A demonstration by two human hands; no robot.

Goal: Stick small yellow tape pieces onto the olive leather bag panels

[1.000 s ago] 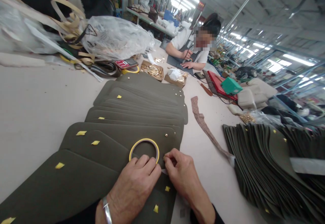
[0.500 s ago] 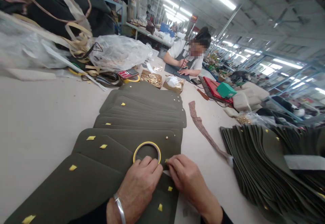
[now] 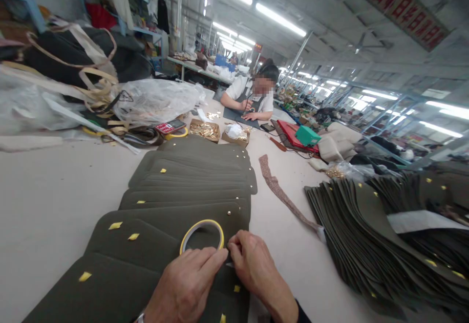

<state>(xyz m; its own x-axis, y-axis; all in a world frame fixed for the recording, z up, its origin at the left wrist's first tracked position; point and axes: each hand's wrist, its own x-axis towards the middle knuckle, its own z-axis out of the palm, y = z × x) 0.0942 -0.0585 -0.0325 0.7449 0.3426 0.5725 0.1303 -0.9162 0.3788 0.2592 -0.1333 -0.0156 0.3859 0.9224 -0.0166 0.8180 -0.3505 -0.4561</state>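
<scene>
My left hand (image 3: 186,281) is closed on the lower edge of a yellow tape roll (image 3: 221,237), which stands tilted over the dark green panels (image 3: 146,225). Just to the right, my right hand (image 3: 252,259) has its thumb and fingers pinched together at the right edge of the panels; whatever is between the fingertips is too small to make out. The panels overlap in a long row running away from me. Small yellow tape pieces (image 3: 115,226) stick to several of them, and small metal studs (image 3: 229,213) show near their right edges.
Fanned dark green panels (image 3: 351,225) lie at the right. A brown strip (image 3: 280,191) rests between them and the row. Boxes of gold parts (image 3: 204,130), a calculator (image 3: 170,126) and plastic bags (image 3: 157,100) are farther back. Across the table a person (image 3: 252,93) works bent over.
The view has shifted, so the scene sits lower and farther left. The yellow tape piece seen at my right fingertips before is no longer visible. Both hands remain close together beside the roll.
</scene>
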